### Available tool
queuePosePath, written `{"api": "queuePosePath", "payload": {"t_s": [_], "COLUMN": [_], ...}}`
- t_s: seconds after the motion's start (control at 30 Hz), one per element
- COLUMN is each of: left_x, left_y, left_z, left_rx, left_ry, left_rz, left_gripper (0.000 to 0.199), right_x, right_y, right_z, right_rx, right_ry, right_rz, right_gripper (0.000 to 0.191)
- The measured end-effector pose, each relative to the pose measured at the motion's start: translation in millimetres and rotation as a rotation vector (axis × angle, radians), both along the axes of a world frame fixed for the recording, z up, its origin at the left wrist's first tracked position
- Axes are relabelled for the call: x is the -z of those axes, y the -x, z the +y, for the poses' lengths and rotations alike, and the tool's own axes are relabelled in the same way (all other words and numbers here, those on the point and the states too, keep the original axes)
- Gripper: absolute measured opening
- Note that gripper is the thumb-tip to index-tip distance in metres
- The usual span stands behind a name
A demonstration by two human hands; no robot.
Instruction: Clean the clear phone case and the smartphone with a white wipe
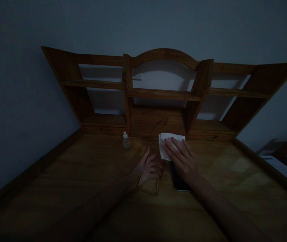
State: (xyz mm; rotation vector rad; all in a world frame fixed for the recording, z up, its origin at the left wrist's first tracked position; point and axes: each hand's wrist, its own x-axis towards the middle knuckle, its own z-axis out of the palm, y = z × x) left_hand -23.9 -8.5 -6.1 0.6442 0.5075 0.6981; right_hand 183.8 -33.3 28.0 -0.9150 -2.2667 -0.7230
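Note:
My right hand (182, 159) lies with its fingers stretched out flat on a folded white tissue (163, 153). Beneath that hand and the tissue is a dark smartphone (180, 183) on the wooden desk; its upper part is covered. To the left, my left hand (145, 169) is at a clear phone case (148, 187), thumb raised and fingers spread. The dim light blurs where the fingers meet the case, and they do not look closed around it. Farther back stands a small dropper bottle (126, 141) with a white cap, apart from both hands.
A wooden shelf unit (163, 94) with several compartments rises along the desk's back edge. Behind it, a white power socket (137, 76) is on the wall. Raised wooden rims (266, 164) border the desk (82, 168) at its sides. The room is dark.

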Motion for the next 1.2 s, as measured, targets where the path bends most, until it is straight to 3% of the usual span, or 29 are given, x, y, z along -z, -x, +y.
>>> {"api": "queuePosePath", "payload": {"t_s": [0.2,0.33,0.47,0.73,1.03,1.2], "left_x": [5.3,6.4,6.3,3.3,7.7,10.2], "left_y": [-1.5,-1.0,0.8,4.8,-6.2,-6.7], "left_z": [3.5,5.0,5.0,8.0,2.3,3.0], "left_rx": [0.035,0.052,0.067,0.06,-0.01,-0.009], "left_ry": [-0.022,-0.045,-0.077,-0.014,-0.069,-0.111], "left_rz": [-0.027,0.008,0.028,-0.046,0.125,0.124], "left_gripper": [0.059,0.068,0.071,0.074,0.071,0.065], "right_x": [9.3,20.5,20.7,19.4,24.9,25.9], "right_y": [2.4,5.3,6.6,9.9,14.6,17.1], "right_z": [11.2,18.2,16.8,11.4,12.9,9.7], "right_rx": [-0.077,-0.001,0.078,0.198,0.217,0.176], "right_ry": [0.133,0.185,0.204,0.264,0.31,0.355], "right_rz": [-0.099,-0.076,-0.039,0.028,0.073,0.133], "right_gripper": [0.057,0.062,0.062,0.043,0.043,0.04]}}
